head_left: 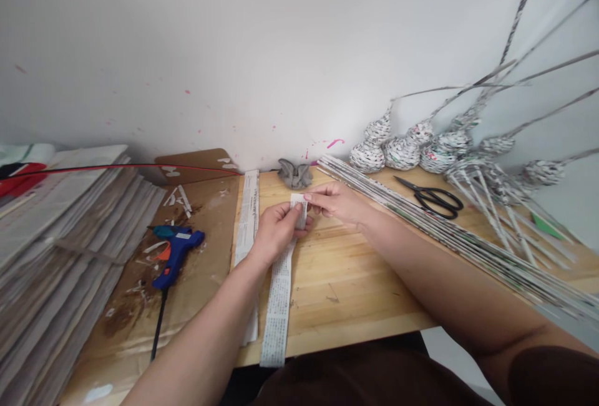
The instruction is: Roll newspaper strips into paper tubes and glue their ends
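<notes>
Near the middle of the wooden table (pixel 341 275), a long strip of printed newspaper (pixel 278 306) runs from my hands down past the front edge. My left hand (pixel 279 225) pinches the strip near its far end, thumb on top and fingers beneath. With thumb and forefinger my right hand (pixel 332 203) grips the corner at that same end. Just left of the strip lies a stack of similar newspaper strips (pixel 247 225), partly covered by my left arm. A grey lump, perhaps clay or a crumpled cloth (pixel 294 173), sits beyond my hands against the wall.
At left are a blue glue gun (pixel 178 253) on stained cardboard (pixel 206 206) and a tall newspaper stack (pixel 70 237). To the right lie thin rolled paper sticks (pixel 421 231), black scissors (pixel 433 199) and several woven paper gourds (pixel 402 151) with long stems poking outward.
</notes>
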The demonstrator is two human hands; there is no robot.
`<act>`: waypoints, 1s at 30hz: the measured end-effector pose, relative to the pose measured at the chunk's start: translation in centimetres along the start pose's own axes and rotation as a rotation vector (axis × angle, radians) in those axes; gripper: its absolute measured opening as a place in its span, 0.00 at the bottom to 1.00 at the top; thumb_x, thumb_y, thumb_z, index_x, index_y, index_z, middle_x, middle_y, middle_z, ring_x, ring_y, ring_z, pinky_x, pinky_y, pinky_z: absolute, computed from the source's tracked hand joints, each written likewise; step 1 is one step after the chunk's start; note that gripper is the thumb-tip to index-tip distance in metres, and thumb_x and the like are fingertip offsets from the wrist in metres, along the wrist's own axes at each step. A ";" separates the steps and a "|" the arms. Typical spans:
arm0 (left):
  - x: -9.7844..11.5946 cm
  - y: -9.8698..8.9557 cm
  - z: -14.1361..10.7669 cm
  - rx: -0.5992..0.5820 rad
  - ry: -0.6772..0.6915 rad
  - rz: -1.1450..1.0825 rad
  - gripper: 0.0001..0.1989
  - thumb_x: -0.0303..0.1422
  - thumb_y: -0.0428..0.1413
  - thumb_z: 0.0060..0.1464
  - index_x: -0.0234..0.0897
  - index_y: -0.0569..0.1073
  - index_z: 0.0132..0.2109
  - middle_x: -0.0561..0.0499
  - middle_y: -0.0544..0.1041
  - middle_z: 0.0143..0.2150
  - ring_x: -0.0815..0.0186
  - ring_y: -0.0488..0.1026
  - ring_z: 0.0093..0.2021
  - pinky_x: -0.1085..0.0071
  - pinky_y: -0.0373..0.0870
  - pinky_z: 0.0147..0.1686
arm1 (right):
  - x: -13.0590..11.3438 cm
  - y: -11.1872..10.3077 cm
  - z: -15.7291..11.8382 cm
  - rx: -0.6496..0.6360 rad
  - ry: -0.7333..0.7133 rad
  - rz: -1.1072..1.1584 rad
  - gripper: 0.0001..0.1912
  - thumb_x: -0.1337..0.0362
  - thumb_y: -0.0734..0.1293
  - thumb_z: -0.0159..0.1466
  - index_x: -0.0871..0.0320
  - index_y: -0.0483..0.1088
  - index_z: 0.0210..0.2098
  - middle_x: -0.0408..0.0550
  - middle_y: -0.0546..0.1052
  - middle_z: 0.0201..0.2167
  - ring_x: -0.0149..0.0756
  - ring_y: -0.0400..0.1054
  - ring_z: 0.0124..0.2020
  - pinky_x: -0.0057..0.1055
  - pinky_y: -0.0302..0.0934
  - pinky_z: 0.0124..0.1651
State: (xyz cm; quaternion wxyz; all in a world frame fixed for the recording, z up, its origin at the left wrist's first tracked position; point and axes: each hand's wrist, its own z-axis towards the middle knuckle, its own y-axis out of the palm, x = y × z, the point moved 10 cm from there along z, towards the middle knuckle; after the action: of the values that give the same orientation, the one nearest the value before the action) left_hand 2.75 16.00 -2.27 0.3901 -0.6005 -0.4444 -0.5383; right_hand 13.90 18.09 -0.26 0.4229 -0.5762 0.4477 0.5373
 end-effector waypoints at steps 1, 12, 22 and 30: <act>0.0 0.0 0.0 -0.003 -0.007 -0.003 0.22 0.49 0.56 0.50 0.33 0.77 0.38 0.44 0.80 0.31 0.62 0.77 0.31 0.67 0.74 0.31 | 0.0 0.0 0.0 0.010 0.010 0.014 0.15 0.57 0.71 0.54 0.63 0.78 0.35 0.42 0.71 0.20 0.24 0.59 0.21 0.24 0.48 0.22; 0.4 0.2 -0.3 -0.002 0.034 0.070 0.23 0.50 0.55 0.51 0.33 0.77 0.39 0.43 0.80 0.32 0.60 0.77 0.33 0.65 0.75 0.31 | 0.0 -0.2 -0.5 0.133 0.026 0.146 0.12 0.60 0.75 0.47 0.63 0.75 0.23 0.41 0.71 0.18 0.23 0.58 0.19 0.26 0.48 0.23; 0.8 0.5 -0.5 -0.020 0.050 0.109 0.21 0.48 0.55 0.52 0.33 0.77 0.39 0.43 0.79 0.33 0.59 0.76 0.34 0.65 0.74 0.33 | 0.0 0.1 -0.6 0.108 0.043 0.162 0.15 0.57 0.76 0.46 0.62 0.71 0.21 0.41 0.70 0.18 0.23 0.57 0.19 0.25 0.46 0.21; 0.9 0.1 -0.4 -0.002 0.013 0.056 0.21 0.48 0.57 0.50 0.32 0.77 0.37 0.44 0.80 0.32 0.58 0.77 0.34 0.63 0.75 0.34 | -0.4 0.2 -0.1 -0.031 -0.053 -0.026 0.15 0.56 0.73 0.52 0.62 0.78 0.34 0.45 0.75 0.25 0.25 0.60 0.22 0.25 0.49 0.24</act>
State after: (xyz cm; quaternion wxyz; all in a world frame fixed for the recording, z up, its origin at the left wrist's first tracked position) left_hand 2.78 15.70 -1.37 0.4074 -0.6097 -0.4244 -0.5312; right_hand 13.77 17.97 0.16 0.4328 -0.5741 0.4203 0.5536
